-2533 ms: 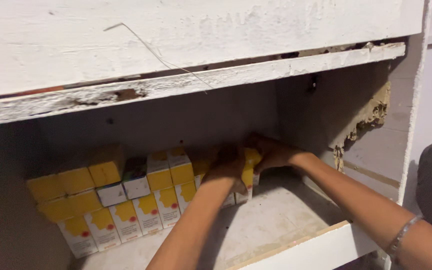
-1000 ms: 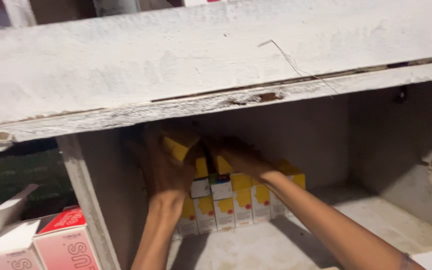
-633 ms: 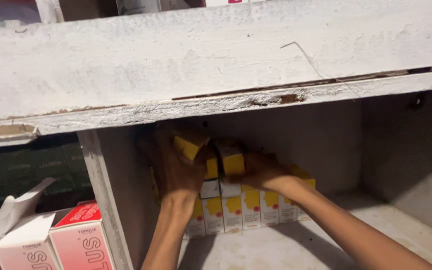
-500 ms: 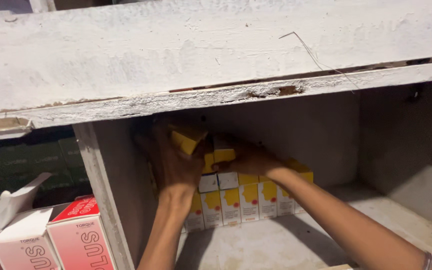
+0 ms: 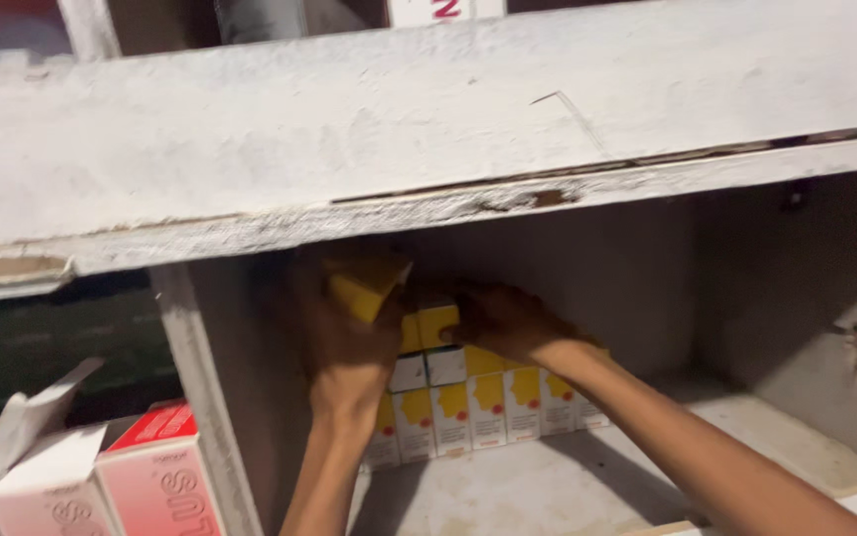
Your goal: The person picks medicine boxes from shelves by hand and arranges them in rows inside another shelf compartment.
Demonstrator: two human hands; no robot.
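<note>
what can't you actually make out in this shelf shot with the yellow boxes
Head view only:
- Left hand: fingers blurred and in shadow around a tilted yellow box, so the grip is unclear.
- Right hand: fingertips hidden against the stacked yellow boxes; which box it touches is unclear.
- Stack's left end: hidden behind the left forearm.
- Red and white cartons: cut off by the bottom and left edges.
- Box prints: too blurred to make out.

Bare shelf floor (image 5: 587,476) right of the stacked yellow boxes (image 5: 488,402) lies open; the divider (image 5: 205,397) walls the left.
</note>
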